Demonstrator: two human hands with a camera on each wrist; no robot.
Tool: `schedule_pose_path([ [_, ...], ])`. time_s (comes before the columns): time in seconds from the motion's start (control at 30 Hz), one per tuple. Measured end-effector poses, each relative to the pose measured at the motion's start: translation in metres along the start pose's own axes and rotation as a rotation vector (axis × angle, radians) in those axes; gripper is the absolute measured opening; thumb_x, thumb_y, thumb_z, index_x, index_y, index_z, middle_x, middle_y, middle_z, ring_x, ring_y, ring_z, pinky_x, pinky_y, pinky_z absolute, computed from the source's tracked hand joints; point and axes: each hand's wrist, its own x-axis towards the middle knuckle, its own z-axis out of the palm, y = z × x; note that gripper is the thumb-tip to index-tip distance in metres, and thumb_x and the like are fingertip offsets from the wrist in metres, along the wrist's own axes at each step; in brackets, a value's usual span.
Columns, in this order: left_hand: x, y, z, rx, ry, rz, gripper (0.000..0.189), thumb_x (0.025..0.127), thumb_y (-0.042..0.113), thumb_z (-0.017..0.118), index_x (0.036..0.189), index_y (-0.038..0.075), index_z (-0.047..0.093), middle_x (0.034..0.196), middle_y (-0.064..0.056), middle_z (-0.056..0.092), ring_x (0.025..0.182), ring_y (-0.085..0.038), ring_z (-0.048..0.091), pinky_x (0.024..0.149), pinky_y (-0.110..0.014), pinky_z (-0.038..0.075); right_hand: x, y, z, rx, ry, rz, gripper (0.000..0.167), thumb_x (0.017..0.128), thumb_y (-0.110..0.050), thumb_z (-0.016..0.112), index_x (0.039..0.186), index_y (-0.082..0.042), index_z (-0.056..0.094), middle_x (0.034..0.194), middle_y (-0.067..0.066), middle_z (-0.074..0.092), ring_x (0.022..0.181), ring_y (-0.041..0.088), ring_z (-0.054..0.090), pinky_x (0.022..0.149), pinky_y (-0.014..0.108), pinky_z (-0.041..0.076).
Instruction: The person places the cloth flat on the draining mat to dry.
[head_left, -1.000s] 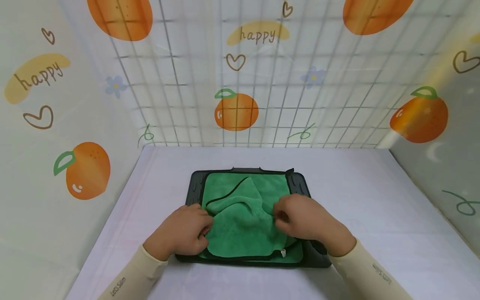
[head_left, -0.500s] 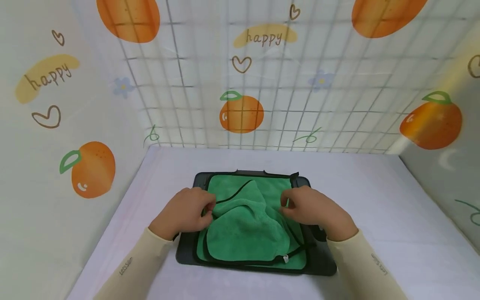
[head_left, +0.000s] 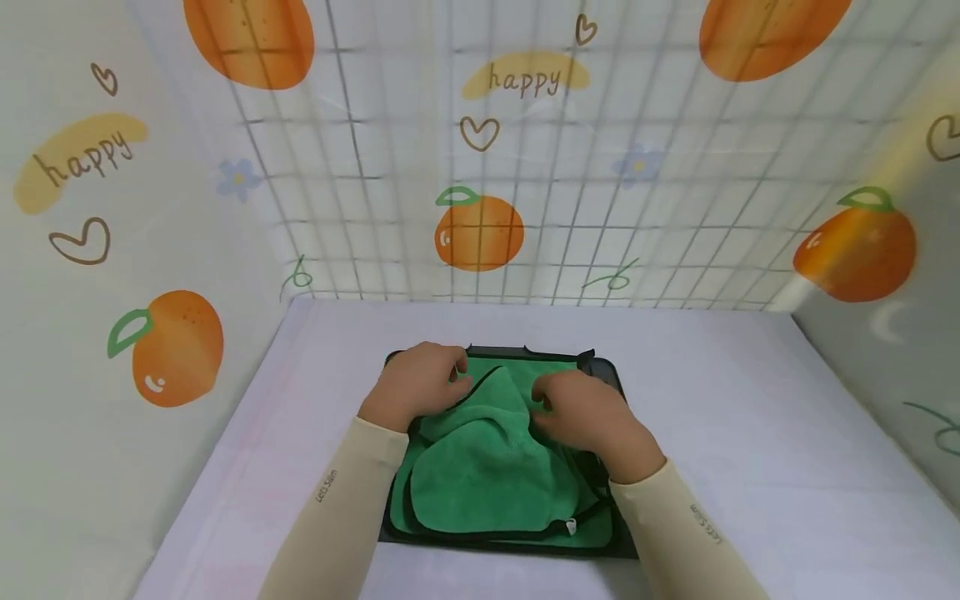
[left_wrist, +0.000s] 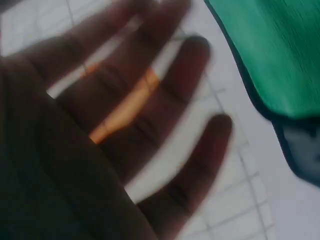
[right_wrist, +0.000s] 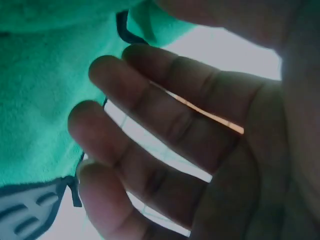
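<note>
A green cloth (head_left: pixel 487 483) with black edging lies bunched, its middle raised in a peak, with a small white tag (head_left: pixel 572 527) at its near right corner. Flat green fabric (head_left: pixel 540 367) shows beneath, on a dark tray (head_left: pixel 607 371) with slotted ends. My left hand (head_left: pixel 420 379) is over the far left part of the cloth; in the left wrist view its fingers are spread and hold nothing, beside the fabric's corner (left_wrist: pixel 280 55). My right hand (head_left: pixel 588 412) is at the cloth's right side, with long, loosely bent fingers (right_wrist: pixel 100 130) overlapping the green fabric (right_wrist: pixel 40 115).
The tray rests on a pale tabletop (head_left: pixel 712 392). White curtains printed with oranges (head_left: pixel 480 233) and hearts stand at the back and both sides. A short black strap (head_left: pixel 587 358) sticks up at the fabric's far right corner.
My left hand has moved from the cloth's near left edge forward and to the right. The right hand has shifted slightly left and forward. The cloth keeps nearly the same bunched shape.
</note>
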Motion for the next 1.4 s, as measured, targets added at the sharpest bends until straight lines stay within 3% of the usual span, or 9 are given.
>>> schedule_pose_path([
  [0.07,0.0,0.006,0.004,0.025,-0.013,-0.034,0.028,0.105,0.042,0.062,0.112,0.018,0.073,0.089,0.008,0.069,0.072,-0.008,0.06,0.064,-0.032,0.051,0.0,-0.003,0.005,-0.009,0.006,-0.004,0.02,0.094,-0.018,0.072,0.112,-0.011,0.077,0.1,0.0,0.074,0.086,0.015,0.067,0.074,0.043,0.057],
  [0.2,0.0,0.012,0.012,0.084,-0.032,-0.048,0.033,0.105,0.052,0.062,0.101,0.021,0.072,0.077,0.007,0.064,0.065,-0.01,0.058,0.058,-0.032,0.049,0.001,-0.006,0.013,-0.036,0.004,-0.017,0.003,0.093,-0.014,0.07,0.091,-0.016,0.072,0.081,-0.003,0.066,0.073,0.013,0.061,0.063,0.038,0.051],
  [0.37,0.002,0.014,0.023,0.095,-0.043,-0.034,0.035,0.104,0.054,0.062,0.089,0.023,0.068,0.067,0.006,0.056,0.063,-0.01,0.056,0.057,-0.032,0.048,0.003,-0.01,0.018,-0.062,0.011,-0.053,0.027,0.093,-0.007,0.068,0.073,-0.02,0.055,0.065,-0.004,0.05,0.063,0.012,0.051,0.059,0.035,0.044],
  [0.5,0.004,0.014,0.028,0.072,-0.055,-0.027,0.029,0.104,0.047,0.067,0.096,0.02,0.075,0.081,0.005,0.068,0.073,-0.01,0.063,0.066,-0.033,0.053,0.005,-0.012,0.021,-0.042,0.011,-0.096,0.033,0.094,-0.001,0.064,0.07,-0.019,0.051,0.064,-0.003,0.048,0.061,0.013,0.049,0.059,0.033,0.042],
  [0.67,0.006,0.013,0.033,0.015,-0.07,-0.025,0.019,0.102,0.035,0.073,0.112,0.02,0.08,0.101,0.006,0.075,0.086,-0.01,0.068,0.075,-0.033,0.056,0.006,-0.011,0.025,-0.018,0.01,-0.123,0.035,0.094,0.0,0.065,0.069,-0.019,0.051,0.063,-0.003,0.047,0.061,0.012,0.047,0.06,0.032,0.041],
  [0.77,0.006,0.012,0.033,0.003,-0.079,-0.023,0.008,0.102,0.029,0.074,0.099,0.022,0.078,0.092,0.009,0.072,0.078,-0.008,0.064,0.07,-0.031,0.054,0.006,-0.01,0.027,-0.015,0.016,-0.126,0.033,0.094,-0.002,0.067,0.071,-0.02,0.052,0.064,-0.003,0.048,0.062,0.012,0.048,0.061,0.032,0.042],
  [0.9,0.006,0.009,0.033,-0.004,-0.081,-0.027,0.018,0.102,0.024,0.071,0.085,0.023,0.069,0.078,0.009,0.063,0.068,-0.009,0.057,0.062,-0.031,0.049,0.007,-0.009,0.027,-0.015,0.009,-0.119,0.031,0.093,-0.003,0.069,0.073,-0.02,0.053,0.066,-0.003,0.049,0.063,0.013,0.048,0.06,0.032,0.042],
  [1.2,0.005,0.002,0.03,0.006,-0.061,-0.046,0.017,0.102,0.024,0.069,0.086,0.023,0.065,0.08,0.009,0.062,0.071,-0.011,0.058,0.062,-0.032,0.049,0.006,-0.002,0.025,-0.02,0.011,-0.075,0.024,0.094,-0.008,0.069,0.08,-0.022,0.057,0.069,-0.005,0.052,0.065,0.013,0.051,0.059,0.034,0.044],
  [1.4,0.004,-0.008,0.027,-0.031,-0.047,-0.062,0.018,0.102,0.021,0.067,0.083,0.022,0.064,0.072,0.007,0.06,0.064,-0.011,0.056,0.057,-0.031,0.046,0.005,0.002,0.019,-0.011,0.045,-0.075,0.01,0.096,-0.008,0.071,0.096,-0.017,0.066,0.082,-0.004,0.063,0.069,0.012,0.055,0.062,0.035,0.049],
])
